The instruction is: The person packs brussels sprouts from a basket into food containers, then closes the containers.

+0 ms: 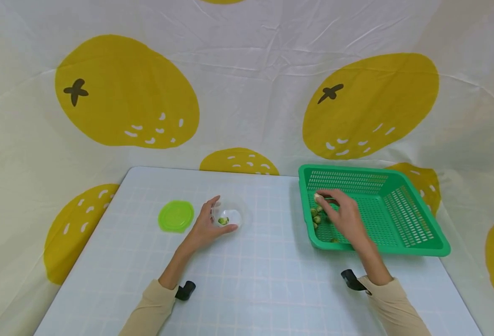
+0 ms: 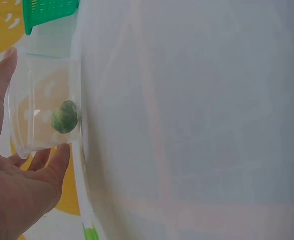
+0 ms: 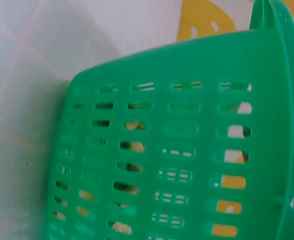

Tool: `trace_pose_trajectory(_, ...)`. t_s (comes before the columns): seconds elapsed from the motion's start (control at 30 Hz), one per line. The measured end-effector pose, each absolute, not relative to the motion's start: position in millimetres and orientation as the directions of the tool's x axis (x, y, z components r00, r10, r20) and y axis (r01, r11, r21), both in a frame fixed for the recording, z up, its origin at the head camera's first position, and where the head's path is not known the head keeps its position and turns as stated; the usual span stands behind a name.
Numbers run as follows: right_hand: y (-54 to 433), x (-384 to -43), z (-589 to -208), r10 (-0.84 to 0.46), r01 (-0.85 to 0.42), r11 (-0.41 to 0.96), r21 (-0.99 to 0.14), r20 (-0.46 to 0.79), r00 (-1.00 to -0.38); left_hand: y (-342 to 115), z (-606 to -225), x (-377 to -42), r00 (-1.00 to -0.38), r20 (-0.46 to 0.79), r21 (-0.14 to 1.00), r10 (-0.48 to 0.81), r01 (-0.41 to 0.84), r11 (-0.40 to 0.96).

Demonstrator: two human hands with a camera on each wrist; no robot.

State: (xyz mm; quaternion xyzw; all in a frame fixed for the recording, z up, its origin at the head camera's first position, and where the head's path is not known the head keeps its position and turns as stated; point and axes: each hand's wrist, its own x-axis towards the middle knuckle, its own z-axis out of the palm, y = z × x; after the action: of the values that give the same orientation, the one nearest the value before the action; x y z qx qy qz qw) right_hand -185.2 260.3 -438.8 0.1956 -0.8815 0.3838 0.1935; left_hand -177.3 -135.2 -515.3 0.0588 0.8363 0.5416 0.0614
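My left hand (image 1: 208, 227) grips a clear plastic tub (image 1: 235, 219) from its left side, thumb and fingers spread round the wall. Inside the tub, low down, lies a Brussels sprout (image 2: 64, 118), small and green. Over the left part of a green basket (image 1: 373, 251), my right hand (image 1: 344, 215) pinches a Brussels sprout (image 1: 317, 198), its pale end showing at the fingertips. Below that hand, several more Brussels sprouts (image 1: 315, 214) lie along the basket's left wall. The right wrist view shows the basket's slotted side, which hides the hand.
A lime-green lid (image 1: 176, 216) lies on the table (image 1: 264, 280) to the left of the tub. The basket stands at the table's back right. A white cloth (image 1: 247, 93) printed with large yellow fruit hangs behind the table.
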Motion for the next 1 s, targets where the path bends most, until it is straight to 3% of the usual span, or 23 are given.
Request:
trace_pose_trajectory(0.37,228,-186,-431,-0.099,-0.585,0.501,-0.638,0.629,-0.771,-136,-515,-179,-0.984,-0.021,0.922,0.177,0.049,0.383)
trace_pose_trajectory(0.57,200,-172,-408,-0.087,-0.550,0.440,-0.710,0.576,-0.813,-137,-517,-180,-0.983,-0.019,0.926,0.184,0.052,0.374)
trace_pose_trajectory(0.8,194,-189,-438,-0.113,-0.519,0.348,-0.781,0.515,-0.850,-136,-517,-179,-0.983,-0.028,0.927,0.182,0.042,0.372)
trace_pose_trajectory(1.0,165,-178,-418,-0.144,-0.463,0.272,-0.844,0.440,-0.886,-137,-517,-177,-0.983,-0.016,0.927,0.182,0.054,0.371)
